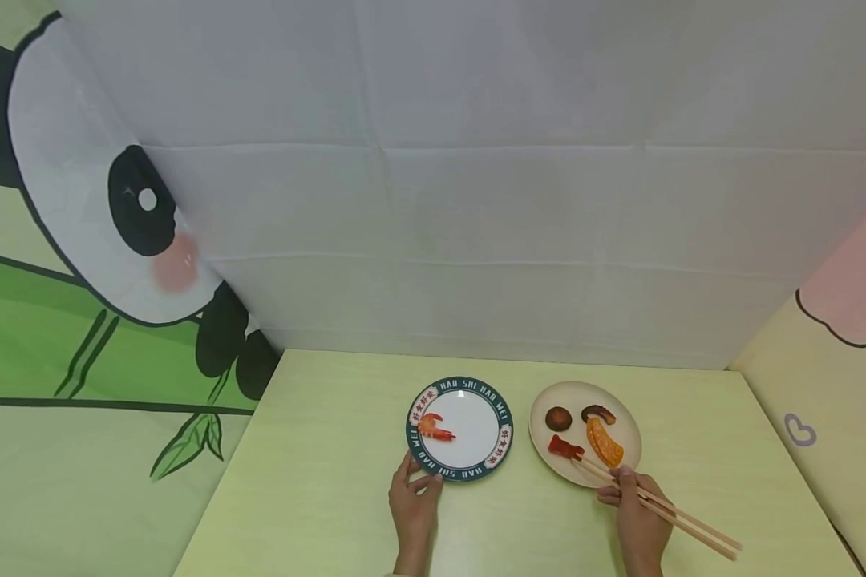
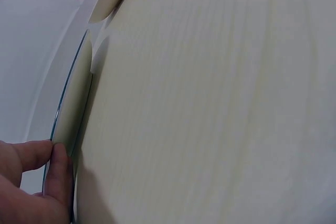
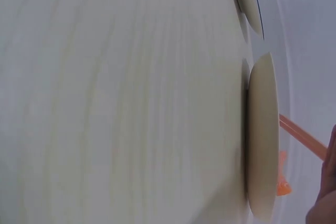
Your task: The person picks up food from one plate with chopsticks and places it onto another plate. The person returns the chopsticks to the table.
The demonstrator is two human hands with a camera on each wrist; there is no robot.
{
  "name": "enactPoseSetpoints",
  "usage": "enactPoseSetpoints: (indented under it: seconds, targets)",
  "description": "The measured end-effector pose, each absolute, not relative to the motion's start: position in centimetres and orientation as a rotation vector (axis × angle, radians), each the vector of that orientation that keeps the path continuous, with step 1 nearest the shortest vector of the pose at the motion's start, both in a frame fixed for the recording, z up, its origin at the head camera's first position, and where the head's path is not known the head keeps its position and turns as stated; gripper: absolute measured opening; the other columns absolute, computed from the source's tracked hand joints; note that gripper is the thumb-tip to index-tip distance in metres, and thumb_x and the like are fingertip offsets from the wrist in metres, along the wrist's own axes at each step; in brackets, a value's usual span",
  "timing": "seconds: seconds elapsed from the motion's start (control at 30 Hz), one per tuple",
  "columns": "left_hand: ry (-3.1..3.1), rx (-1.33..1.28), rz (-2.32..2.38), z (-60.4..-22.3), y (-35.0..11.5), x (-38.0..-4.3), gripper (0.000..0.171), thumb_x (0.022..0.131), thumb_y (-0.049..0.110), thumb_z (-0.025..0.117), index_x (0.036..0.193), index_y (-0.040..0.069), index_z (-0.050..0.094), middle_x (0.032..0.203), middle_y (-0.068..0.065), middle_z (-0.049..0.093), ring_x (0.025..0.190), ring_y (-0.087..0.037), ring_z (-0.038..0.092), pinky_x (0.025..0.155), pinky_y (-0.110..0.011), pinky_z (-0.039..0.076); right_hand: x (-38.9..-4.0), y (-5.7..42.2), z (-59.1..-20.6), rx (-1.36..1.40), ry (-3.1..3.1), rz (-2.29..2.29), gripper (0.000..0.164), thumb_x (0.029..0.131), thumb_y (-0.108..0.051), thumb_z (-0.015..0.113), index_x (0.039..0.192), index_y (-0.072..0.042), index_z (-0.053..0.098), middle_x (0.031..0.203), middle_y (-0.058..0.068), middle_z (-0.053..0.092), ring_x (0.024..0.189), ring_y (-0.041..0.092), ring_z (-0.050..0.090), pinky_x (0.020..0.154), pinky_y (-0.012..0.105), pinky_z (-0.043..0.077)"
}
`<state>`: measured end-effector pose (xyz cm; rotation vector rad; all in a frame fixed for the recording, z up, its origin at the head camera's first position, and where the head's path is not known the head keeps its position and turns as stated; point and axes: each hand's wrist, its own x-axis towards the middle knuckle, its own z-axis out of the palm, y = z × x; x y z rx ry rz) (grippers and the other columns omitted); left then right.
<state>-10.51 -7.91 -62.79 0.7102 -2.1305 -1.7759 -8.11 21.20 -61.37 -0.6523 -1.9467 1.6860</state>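
Observation:
My left hand [image 1: 414,509] pinches the near-left rim of a white plate [image 1: 476,433] with a dark teal lettered border; in the left wrist view, thumb and fingers meet on its edge. A shrimp [image 1: 435,428] lies on the plate's left side. My right hand [image 1: 642,513] holds a pair of wooden chopsticks [image 1: 700,530], whose tips touch a dark red food piece [image 1: 565,447] on the beige plate [image 1: 573,393]. Also on that plate are a round brown mushroom cap [image 1: 559,418], a brown curved slice [image 1: 598,413] and an orange wedge-shaped piece [image 1: 604,442].
Both plates stand side by side on a pale yellow table [image 1: 317,481]. Behind it hangs a creased whitish sheet [image 1: 476,208]. A cartoon-printed cloth [image 1: 115,353] covers the left side, and a pale printed panel [image 1: 815,401] borders the right.

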Motion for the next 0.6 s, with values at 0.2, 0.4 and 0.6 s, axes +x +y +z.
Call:
enactPoseSetpoints:
  seconds: [0.2, 0.4, 0.6]
  targets:
    - [-2.125, 0.697, -1.786, -62.53, -7.9, -10.47, 0.072, 0.079, -0.01, 0.078, 0.146, -0.009, 0.054, 0.118, -0.02, 0.059, 0.09, -0.026, 0.071, 0.068, -0.019, 0.055, -8.13, 21.04, -61.23, -0.656, -1.923, 1.717, 0.032, 0.11, -0.011, 0.054, 0.104, 0.016, 0.069, 0.068, 0.005, 0.073, 0.051, 0.001, 0.067, 0.053, 0.02, 0.057]
    - [-2.12, 0.7, -1.79, -62.49, -7.85, -10.49, 0.071, 0.079, -0.01, 0.078, 0.146, -0.009, 0.054, 0.119, -0.02, 0.06, 0.09, -0.026, 0.071, 0.068, -0.019, 0.055, -8.24, 20.86, -61.03, -0.647, -1.835, 1.802, 0.032, 0.109, -0.01, 0.055, 0.104, 0.018, 0.068, 0.065, 0.002, 0.072, 0.05, 0.004, 0.068, 0.051, 0.02, 0.056]
    - [-2.114, 0.708, -1.786, -62.65, -7.83, -10.56, 0.071, 0.079, -0.011, 0.078, 0.146, -0.009, 0.055, 0.119, -0.02, 0.06, 0.09, -0.026, 0.071, 0.067, -0.018, 0.055, -8.39, 20.48, -60.77, -0.63, -1.845, 1.813, 0.033, 0.11, -0.012, 0.054, 0.104, 0.017, 0.069, 0.064, 0.0, 0.072, 0.049, 0.005, 0.067, 0.05, 0.019, 0.055]
